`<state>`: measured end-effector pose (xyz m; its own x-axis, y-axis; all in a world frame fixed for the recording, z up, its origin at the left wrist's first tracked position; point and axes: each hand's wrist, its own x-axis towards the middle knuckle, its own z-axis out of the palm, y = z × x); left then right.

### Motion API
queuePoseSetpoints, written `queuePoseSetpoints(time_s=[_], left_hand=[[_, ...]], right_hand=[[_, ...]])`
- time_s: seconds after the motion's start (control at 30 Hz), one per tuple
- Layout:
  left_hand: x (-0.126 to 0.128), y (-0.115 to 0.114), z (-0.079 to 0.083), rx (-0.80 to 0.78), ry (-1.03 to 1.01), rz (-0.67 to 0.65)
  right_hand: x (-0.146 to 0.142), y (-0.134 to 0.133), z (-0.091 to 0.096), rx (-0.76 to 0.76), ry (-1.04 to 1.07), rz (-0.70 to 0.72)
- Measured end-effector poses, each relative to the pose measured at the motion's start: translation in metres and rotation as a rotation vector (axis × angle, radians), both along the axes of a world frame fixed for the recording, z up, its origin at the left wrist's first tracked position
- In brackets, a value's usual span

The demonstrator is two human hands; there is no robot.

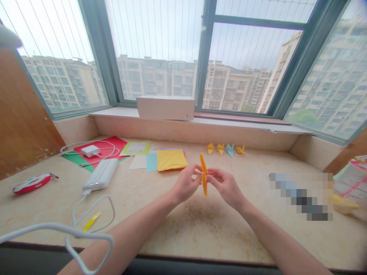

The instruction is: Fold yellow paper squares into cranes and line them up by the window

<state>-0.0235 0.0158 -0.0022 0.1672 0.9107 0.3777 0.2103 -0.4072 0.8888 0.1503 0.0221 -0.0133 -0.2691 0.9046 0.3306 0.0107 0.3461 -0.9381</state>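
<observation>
A folded orange paper piece (203,175) stands edge-on in the air above the beige marble counter (200,225). My left hand (185,184) pinches it from the left with closed fingers. From the right, my right hand (225,185) grips the same piece, fingers curled around it. Behind my hands lies a stack of coloured paper sheets (171,159) with a yellow sheet on top. Several small folded paper figures (226,148), yellow, orange and light blue, stand in a row further back near the wall.
A white power bank (101,173) with a white cable (86,217) lies at the left, beside a white charger (90,150) on red and green paper. A red case (32,183) sits far left. A white box (165,107) rests on the windowsill.
</observation>
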Motion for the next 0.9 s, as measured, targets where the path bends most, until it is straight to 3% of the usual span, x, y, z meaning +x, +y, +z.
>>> queuePoseSetpoints(time_s=[0.23,0.47,0.7,0.9], left_hand=[[-0.0020,-0.0029,0.0007,0.018,0.027,-0.058],[-0.0036,-0.0008,0.0014,0.091,0.057,0.002],[-0.0036,0.0000,0.0016,0.063,0.003,-0.036],[-0.0021,-0.0017,0.0004,0.030,0.014,-0.033]], right_hand=[[0.0024,-0.0008,0.0033,0.014,-0.031,0.006],[0.0037,-0.0023,0.0064,0.019,-0.104,0.017],[0.0046,-0.0019,0.0087,-0.039,0.005,0.082],[0.0043,-0.0050,0.0070,0.124,-0.118,-0.028]])
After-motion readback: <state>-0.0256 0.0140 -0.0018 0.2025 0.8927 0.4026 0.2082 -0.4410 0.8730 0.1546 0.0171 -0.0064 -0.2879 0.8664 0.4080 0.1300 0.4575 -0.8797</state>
